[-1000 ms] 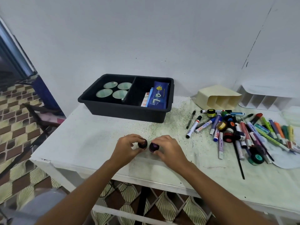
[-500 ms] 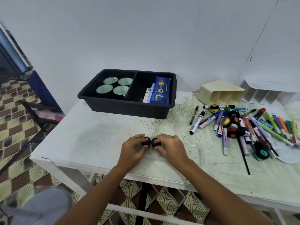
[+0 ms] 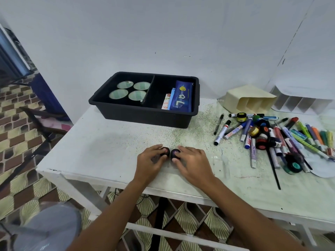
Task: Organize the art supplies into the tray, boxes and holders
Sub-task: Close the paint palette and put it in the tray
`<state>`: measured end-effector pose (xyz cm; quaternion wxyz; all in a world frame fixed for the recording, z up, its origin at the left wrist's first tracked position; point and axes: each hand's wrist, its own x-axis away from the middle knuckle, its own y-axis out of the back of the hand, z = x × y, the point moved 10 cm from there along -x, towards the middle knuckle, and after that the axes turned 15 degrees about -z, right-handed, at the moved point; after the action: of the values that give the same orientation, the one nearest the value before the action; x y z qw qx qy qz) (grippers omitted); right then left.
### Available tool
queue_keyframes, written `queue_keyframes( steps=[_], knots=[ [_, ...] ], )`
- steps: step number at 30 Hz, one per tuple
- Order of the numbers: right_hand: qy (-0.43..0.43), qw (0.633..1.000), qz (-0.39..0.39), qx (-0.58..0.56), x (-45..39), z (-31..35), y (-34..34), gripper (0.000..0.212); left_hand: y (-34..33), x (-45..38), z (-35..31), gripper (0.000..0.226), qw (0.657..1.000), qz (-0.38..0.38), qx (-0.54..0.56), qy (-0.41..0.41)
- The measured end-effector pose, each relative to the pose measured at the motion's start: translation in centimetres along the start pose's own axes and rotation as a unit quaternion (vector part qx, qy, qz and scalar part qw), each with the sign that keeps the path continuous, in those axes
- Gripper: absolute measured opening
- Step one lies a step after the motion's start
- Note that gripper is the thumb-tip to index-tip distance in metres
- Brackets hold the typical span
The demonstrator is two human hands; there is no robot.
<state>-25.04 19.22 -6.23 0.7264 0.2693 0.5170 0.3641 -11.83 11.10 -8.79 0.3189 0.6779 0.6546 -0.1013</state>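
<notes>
Since the earlier frame your two hands have stayed low at the near edge of the surface (image 3: 101, 156), and the two small dark pots between them now sit almost touching at the centre of the frame. Your left hand (image 3: 151, 160) curls its fingers round the left pot (image 3: 165, 151), which shows a reddish spot on its top. Your right hand (image 3: 192, 161) grips the right pot (image 3: 175, 153), purplish on top, with the thumb tucked under it and the fingers arched over. Both pots rest on the surface, just beside each other.

Above them, at upper centre, the black tray (image 3: 145, 115) stands near the wall. Its left compartment holds four round pale-green lids (image 3: 130, 90); its right compartment holds a blue pouch (image 3: 183, 96) leaning on a few thin packets (image 3: 167, 102).

At the right of the frame a heap of markers (image 3: 272, 136), pens and small paint pots lies well apart from your hands. A cream holder (image 3: 248, 98) lies on its side at upper right, and a white divided holder (image 3: 299, 102) lies beyond it against the wall.
</notes>
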Motion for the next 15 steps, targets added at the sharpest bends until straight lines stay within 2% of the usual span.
queue_keyframes(
  steps=[3, 6, 11, 15],
  knots=[
    [0.025, 0.997, 0.074, 0.010, 1.4, -0.3, -1.0, 0.062, -0.2, -0.3, -0.4, 0.030, 1.000, 0.020, -0.007, -0.012],
    [0.034, 0.993, 0.110, 0.000, 1.6, -0.6, -1.3, 0.073, -1.0, -1.4, -1.4, 0.030, 0.991, 0.088, -0.066, -0.069],
    [0.031, 0.995, 0.092, -0.007, 1.5, -0.5, -1.1, 0.070, -1.9, -1.1, -3.3, 0.028, 0.953, 0.153, -0.108, -0.236],
    [0.037, 0.995, 0.087, -0.012, 1.5, -0.6, -1.1, 0.068, -2.0, -0.9, -3.8, 0.019, 0.943, 0.146, -0.120, -0.273]
  ],
)
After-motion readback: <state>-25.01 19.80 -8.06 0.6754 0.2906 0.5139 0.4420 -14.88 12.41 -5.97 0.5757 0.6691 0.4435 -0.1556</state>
